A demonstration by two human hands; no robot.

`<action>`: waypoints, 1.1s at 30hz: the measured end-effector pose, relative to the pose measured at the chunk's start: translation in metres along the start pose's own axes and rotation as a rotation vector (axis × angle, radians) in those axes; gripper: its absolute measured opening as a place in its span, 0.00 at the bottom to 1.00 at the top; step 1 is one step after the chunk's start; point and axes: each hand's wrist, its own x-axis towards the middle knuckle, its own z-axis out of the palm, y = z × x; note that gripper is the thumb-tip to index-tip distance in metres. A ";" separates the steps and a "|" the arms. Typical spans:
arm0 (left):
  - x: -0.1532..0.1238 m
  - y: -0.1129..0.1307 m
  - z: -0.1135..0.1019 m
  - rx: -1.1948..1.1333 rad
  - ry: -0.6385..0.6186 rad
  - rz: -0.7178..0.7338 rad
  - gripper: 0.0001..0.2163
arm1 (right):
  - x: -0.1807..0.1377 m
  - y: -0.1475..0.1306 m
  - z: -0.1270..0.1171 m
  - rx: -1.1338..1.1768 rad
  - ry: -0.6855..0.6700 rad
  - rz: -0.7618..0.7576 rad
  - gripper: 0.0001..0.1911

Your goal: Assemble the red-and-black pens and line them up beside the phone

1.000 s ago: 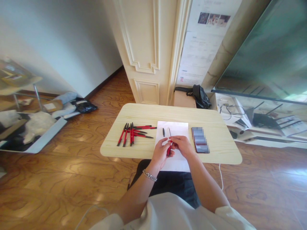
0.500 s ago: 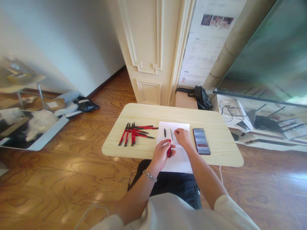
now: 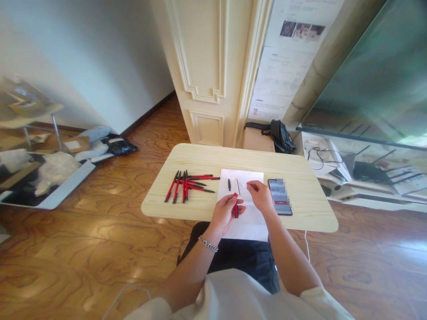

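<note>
My left hand (image 3: pixel 227 212) is closed around the red barrel (image 3: pixel 236 209) of a pen, held upright over the lower part of a white sheet of paper (image 3: pixel 248 229). To its right, my right hand (image 3: pixel 260 194) hovers above the paper's right edge, thumb and fingertips drawn together. Whatever may be between them is too small to make out. On the sheet lie a short black pen piece (image 3: pixel 229 184) and a thin dark refill (image 3: pixel 238 187). A tiny pale speck shows by the right fingertips, its kind unclear.
Several red and black pens (image 3: pixel 185 186) lie in a crossed pile on the left of the pale wooden table (image 3: pixel 280 162). A phone (image 3: pixel 280 198) rests right of the paper. Beyond the table stand a cream door panel (image 3: pixel 203 66) and a black bag (image 3: pixel 280 135).
My right hand has shifted a little to the right, away from the refill. The left hand still holds the red barrel, which is tipped slightly differently.
</note>
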 end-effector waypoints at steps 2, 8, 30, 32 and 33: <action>0.000 0.000 0.001 -0.011 -0.003 0.014 0.17 | -0.013 -0.003 -0.004 0.044 -0.014 -0.016 0.13; 0.002 -0.001 0.005 0.034 -0.005 0.147 0.15 | -0.044 -0.010 -0.003 0.084 -0.100 -0.023 0.11; 0.005 -0.004 -0.011 0.290 0.092 0.190 0.16 | 0.014 0.012 -0.001 -0.536 -0.016 0.080 0.13; 0.005 -0.004 -0.015 0.273 0.104 0.195 0.17 | 0.014 0.013 0.004 -0.566 -0.023 0.060 0.12; 0.006 -0.004 -0.017 0.267 0.104 0.198 0.17 | 0.013 0.014 0.006 -0.577 -0.026 0.054 0.12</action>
